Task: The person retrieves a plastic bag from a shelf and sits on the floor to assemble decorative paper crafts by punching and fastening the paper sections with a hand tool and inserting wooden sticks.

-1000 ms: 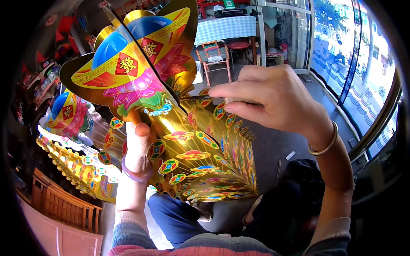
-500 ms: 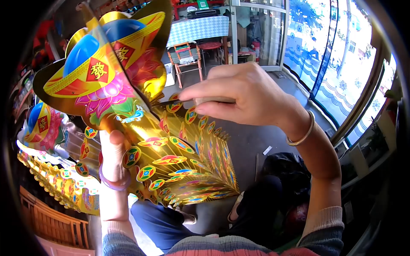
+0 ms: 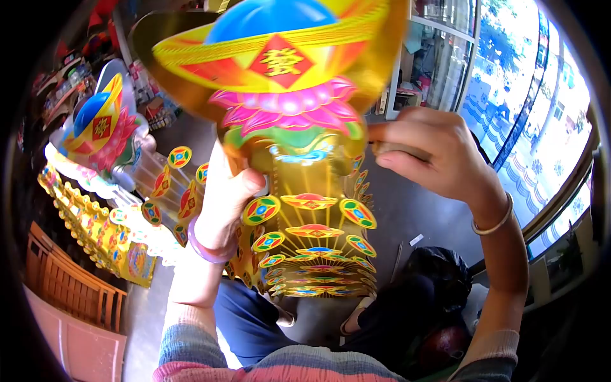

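A large gold foil paper decoration (image 3: 305,165) hangs upright in front of me. Its top panel bears a printed yellow ingot with a blue dome and a pink lotus, and below it run tiers of small printed ingots and round coins. My left hand (image 3: 230,200) grips the decoration's left side, thumb in front, the other fingers hidden behind. At the right edge, below the top panel, my right hand (image 3: 436,153) is closed in a pinch on the gold card. A similar silver and gold decoration (image 3: 102,127) stands to the left.
A slatted wooden chair or bench (image 3: 73,274) is at lower left. A black plastic bag (image 3: 439,274) lies on the floor by my right leg. Glass doors (image 3: 509,114) are at the right, and shelves with goods (image 3: 70,83) at far left.
The decoration has turned to face me squarely and moved right and closer. Both hands have shifted right with it, the right one slightly lower. My view has swung left.
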Action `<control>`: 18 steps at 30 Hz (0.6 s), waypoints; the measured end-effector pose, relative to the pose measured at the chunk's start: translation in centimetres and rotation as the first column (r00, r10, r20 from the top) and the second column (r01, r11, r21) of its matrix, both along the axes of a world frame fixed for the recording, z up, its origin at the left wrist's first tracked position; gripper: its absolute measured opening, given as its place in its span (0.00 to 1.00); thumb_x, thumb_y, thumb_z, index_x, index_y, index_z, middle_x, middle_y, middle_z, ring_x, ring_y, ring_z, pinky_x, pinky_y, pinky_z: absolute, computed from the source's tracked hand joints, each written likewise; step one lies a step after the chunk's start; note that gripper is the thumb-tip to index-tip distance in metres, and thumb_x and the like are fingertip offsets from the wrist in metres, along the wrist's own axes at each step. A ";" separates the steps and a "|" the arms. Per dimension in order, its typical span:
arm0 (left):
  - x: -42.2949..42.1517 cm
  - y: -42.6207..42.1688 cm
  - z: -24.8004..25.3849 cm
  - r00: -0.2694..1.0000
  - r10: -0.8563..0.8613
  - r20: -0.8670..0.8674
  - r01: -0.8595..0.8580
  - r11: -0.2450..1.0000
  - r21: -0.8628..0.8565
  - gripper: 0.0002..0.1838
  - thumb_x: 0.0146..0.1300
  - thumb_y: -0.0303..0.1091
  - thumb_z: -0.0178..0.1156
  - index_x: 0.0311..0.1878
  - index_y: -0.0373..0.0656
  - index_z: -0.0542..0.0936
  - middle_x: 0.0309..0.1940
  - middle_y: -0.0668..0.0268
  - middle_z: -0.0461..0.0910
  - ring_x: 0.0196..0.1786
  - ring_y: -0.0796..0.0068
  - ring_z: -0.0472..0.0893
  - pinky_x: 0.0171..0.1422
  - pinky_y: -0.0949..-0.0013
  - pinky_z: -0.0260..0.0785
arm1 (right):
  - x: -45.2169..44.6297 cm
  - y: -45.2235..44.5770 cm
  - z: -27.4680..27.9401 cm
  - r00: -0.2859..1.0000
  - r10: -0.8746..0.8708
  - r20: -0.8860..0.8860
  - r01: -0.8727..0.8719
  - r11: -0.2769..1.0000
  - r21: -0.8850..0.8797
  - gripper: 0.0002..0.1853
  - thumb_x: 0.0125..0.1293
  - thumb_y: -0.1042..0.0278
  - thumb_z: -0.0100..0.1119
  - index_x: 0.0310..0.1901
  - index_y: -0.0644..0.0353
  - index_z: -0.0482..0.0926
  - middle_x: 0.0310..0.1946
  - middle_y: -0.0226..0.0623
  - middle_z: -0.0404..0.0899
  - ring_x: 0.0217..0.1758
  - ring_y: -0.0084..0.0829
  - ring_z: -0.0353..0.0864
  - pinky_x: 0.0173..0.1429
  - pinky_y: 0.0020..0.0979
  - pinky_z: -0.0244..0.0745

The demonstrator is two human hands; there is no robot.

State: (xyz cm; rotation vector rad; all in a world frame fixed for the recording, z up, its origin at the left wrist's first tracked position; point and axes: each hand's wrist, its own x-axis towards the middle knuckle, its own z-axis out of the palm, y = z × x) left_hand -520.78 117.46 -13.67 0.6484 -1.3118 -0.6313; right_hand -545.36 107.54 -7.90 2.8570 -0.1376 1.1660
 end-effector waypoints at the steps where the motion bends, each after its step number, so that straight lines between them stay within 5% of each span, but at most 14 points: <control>1: -0.5 0.4 0.0 0.999 -0.020 -0.033 0.019 0.999 -0.035 0.55 0.42 0.60 0.71 0.67 0.38 0.57 0.62 0.60 0.65 0.63 0.65 0.67 0.66 0.63 0.59 | -0.2 0.3 -0.1 1.000 -0.004 0.002 0.004 1.000 0.015 0.11 0.57 0.64 0.62 0.42 0.51 0.83 0.22 0.32 0.76 0.24 0.32 0.76 0.31 0.30 0.71; 2: -0.7 0.9 -0.2 0.991 -0.095 -0.093 0.092 0.995 -0.028 0.56 0.44 0.58 0.71 0.69 0.38 0.53 0.65 0.59 0.61 0.67 0.64 0.62 0.70 0.60 0.53 | -0.4 0.6 0.2 0.999 -0.023 -0.044 0.022 1.000 -0.014 0.12 0.56 0.67 0.63 0.43 0.54 0.83 0.23 0.32 0.77 0.25 0.30 0.77 0.31 0.29 0.72; 4: 1.2 0.1 -2.8 0.995 -0.018 0.101 0.032 0.989 -0.142 0.47 0.55 0.62 0.59 0.68 0.37 0.58 0.68 0.56 0.56 0.72 0.62 0.53 0.73 0.58 0.41 | -0.4 1.1 0.4 0.998 -0.039 -0.054 0.041 0.998 0.049 0.12 0.56 0.68 0.63 0.43 0.56 0.82 0.24 0.32 0.77 0.26 0.30 0.78 0.31 0.28 0.72; 8: 0.7 0.4 -4.4 0.950 -0.009 0.312 0.074 0.977 -0.198 0.41 0.60 0.64 0.52 0.68 0.42 0.62 0.71 0.50 0.49 0.74 0.54 0.46 0.73 0.55 0.39 | -0.2 1.4 0.7 0.989 -0.119 -0.089 0.125 0.990 0.064 0.12 0.54 0.73 0.64 0.42 0.62 0.81 0.25 0.34 0.78 0.26 0.30 0.78 0.31 0.27 0.72; 13: 1.0 0.4 -4.3 0.873 0.058 0.483 0.097 0.952 -0.290 0.45 0.55 0.55 0.62 0.70 0.40 0.57 0.72 0.49 0.46 0.74 0.52 0.47 0.74 0.54 0.39 | -0.1 1.5 1.2 0.974 -0.154 -0.165 0.160 0.987 0.021 0.11 0.52 0.76 0.64 0.39 0.65 0.80 0.26 0.40 0.77 0.24 0.36 0.76 0.30 0.31 0.70; 15: 0.3 0.8 -4.1 0.887 0.123 0.445 0.027 0.948 -0.317 0.48 0.47 0.47 0.67 0.69 0.39 0.58 0.72 0.48 0.46 0.74 0.51 0.47 0.74 0.54 0.40 | -0.5 1.2 1.0 0.962 -0.172 -0.215 0.188 0.981 0.058 0.10 0.53 0.76 0.62 0.39 0.65 0.79 0.27 0.42 0.77 0.27 0.39 0.76 0.32 0.32 0.69; 18: -0.4 0.5 -4.2 0.887 0.166 0.430 -0.003 0.935 -0.355 0.48 0.46 0.48 0.69 0.69 0.43 0.59 0.72 0.48 0.46 0.73 0.48 0.48 0.73 0.51 0.41 | -0.8 1.2 0.8 0.957 -0.180 -0.227 0.201 0.977 0.072 0.09 0.56 0.75 0.61 0.40 0.65 0.80 0.33 0.43 0.80 0.34 0.37 0.80 0.38 0.32 0.72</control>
